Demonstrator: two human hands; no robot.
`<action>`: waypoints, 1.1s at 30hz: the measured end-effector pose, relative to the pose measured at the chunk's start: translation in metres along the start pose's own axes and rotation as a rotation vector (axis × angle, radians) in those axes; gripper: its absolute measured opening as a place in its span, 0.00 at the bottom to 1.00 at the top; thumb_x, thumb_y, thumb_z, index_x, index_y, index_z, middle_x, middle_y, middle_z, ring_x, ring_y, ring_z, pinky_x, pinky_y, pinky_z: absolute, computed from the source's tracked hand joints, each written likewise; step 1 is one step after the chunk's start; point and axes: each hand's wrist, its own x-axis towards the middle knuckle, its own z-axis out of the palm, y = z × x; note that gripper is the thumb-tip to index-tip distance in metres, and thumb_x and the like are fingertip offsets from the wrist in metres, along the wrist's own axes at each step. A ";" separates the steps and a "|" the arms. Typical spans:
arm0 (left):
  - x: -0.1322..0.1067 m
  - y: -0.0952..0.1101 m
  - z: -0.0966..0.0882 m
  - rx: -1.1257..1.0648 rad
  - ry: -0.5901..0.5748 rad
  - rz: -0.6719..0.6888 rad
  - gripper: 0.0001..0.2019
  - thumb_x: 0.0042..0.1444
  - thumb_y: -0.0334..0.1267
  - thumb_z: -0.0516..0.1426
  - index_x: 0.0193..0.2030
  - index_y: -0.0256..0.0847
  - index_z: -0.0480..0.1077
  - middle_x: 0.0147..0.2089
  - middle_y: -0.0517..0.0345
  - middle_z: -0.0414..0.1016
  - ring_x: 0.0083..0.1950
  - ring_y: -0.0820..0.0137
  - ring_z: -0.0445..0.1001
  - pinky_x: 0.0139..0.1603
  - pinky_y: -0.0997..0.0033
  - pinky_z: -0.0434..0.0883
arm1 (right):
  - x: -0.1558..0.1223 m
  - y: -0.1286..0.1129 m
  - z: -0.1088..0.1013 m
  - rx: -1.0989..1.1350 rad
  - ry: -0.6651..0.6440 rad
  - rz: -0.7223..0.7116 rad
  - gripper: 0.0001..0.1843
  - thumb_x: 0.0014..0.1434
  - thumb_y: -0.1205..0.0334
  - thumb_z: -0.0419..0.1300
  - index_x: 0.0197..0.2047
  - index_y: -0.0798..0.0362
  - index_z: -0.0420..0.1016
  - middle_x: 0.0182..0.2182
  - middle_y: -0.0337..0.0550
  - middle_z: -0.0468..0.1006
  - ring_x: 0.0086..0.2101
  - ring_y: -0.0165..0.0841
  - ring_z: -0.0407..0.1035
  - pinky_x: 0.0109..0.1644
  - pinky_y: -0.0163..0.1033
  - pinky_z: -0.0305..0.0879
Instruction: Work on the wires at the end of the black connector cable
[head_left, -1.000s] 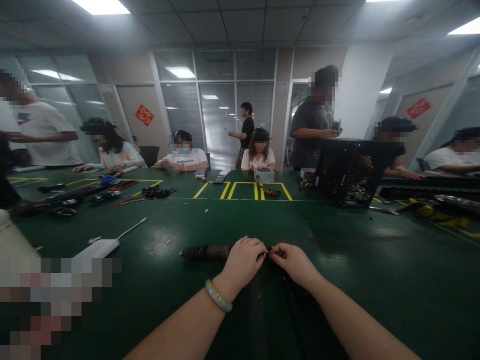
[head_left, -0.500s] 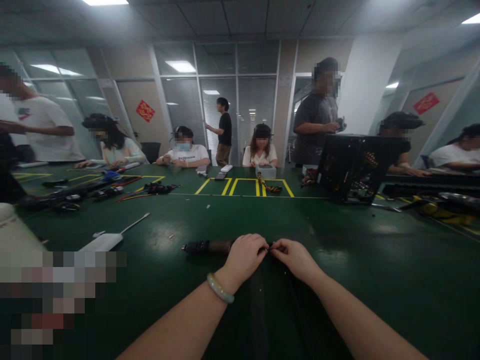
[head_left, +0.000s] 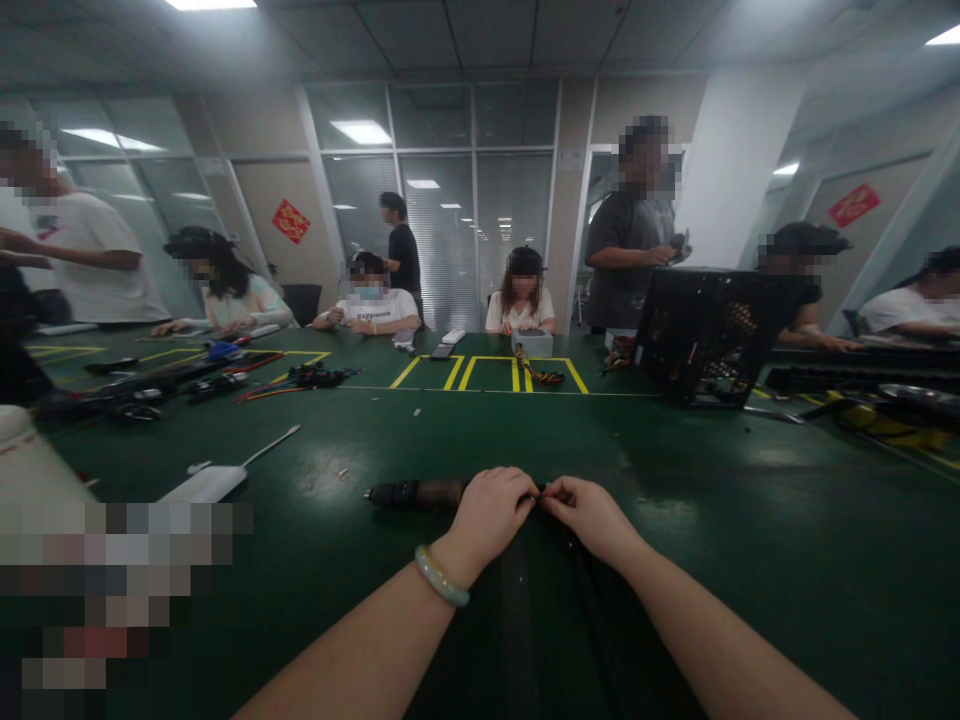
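My left hand (head_left: 489, 515), with a pale green bangle on the wrist, and my right hand (head_left: 587, 514) meet fingertip to fingertip low in the middle of the green table (head_left: 750, 520). Both are closed in a pinch on something small and dark between them that I cannot make out. A dark strap or cable bundle (head_left: 525, 620) runs from the hands back toward me. A dark tool with a brown grip (head_left: 416, 492) lies on the table just left of my left hand, partly hidden behind it.
A white handled object (head_left: 214, 480) lies at the left. A black metal computer case (head_left: 705, 335) stands at the back right. Cables and tools (head_left: 315, 378) litter the far left. Several people sit or stand around the table's far side.
My hands stay pinched together in the same place. A person in black at the back has walked to the left.
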 end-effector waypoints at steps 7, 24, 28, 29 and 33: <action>0.001 0.001 0.002 0.006 0.002 -0.017 0.05 0.58 0.32 0.57 0.41 0.43 0.71 0.42 0.59 0.74 0.46 0.66 0.71 0.49 0.64 0.66 | 0.003 0.004 0.002 -0.002 0.000 -0.018 0.09 0.58 0.58 0.59 0.37 0.52 0.77 0.32 0.41 0.80 0.32 0.34 0.73 0.34 0.34 0.63; 0.001 -0.001 0.005 0.002 0.004 -0.031 0.04 0.57 0.31 0.58 0.39 0.41 0.71 0.42 0.57 0.74 0.46 0.65 0.71 0.50 0.63 0.66 | 0.002 -0.005 0.002 -0.065 0.024 0.040 0.09 0.57 0.55 0.60 0.36 0.51 0.78 0.32 0.40 0.81 0.32 0.34 0.73 0.33 0.34 0.61; 0.000 -0.002 0.004 -0.011 0.012 -0.025 0.04 0.56 0.30 0.58 0.39 0.41 0.70 0.42 0.58 0.74 0.46 0.65 0.70 0.50 0.63 0.66 | 0.005 -0.011 0.003 -0.120 0.046 0.085 0.09 0.55 0.54 0.62 0.33 0.51 0.79 0.30 0.39 0.81 0.30 0.34 0.73 0.31 0.35 0.60; 0.000 -0.002 0.004 -0.014 0.013 -0.022 0.04 0.56 0.30 0.58 0.38 0.41 0.70 0.41 0.58 0.73 0.46 0.65 0.70 0.50 0.63 0.65 | 0.006 -0.012 0.003 -0.134 0.042 0.089 0.09 0.55 0.55 0.62 0.33 0.51 0.79 0.29 0.39 0.81 0.30 0.34 0.73 0.31 0.35 0.59; -0.001 -0.002 0.003 -0.023 0.010 -0.009 0.04 0.57 0.30 0.58 0.38 0.41 0.70 0.42 0.58 0.73 0.47 0.65 0.70 0.51 0.62 0.65 | 0.008 -0.018 0.001 -0.192 0.030 0.080 0.10 0.56 0.53 0.61 0.32 0.50 0.79 0.29 0.39 0.81 0.29 0.33 0.73 0.29 0.34 0.58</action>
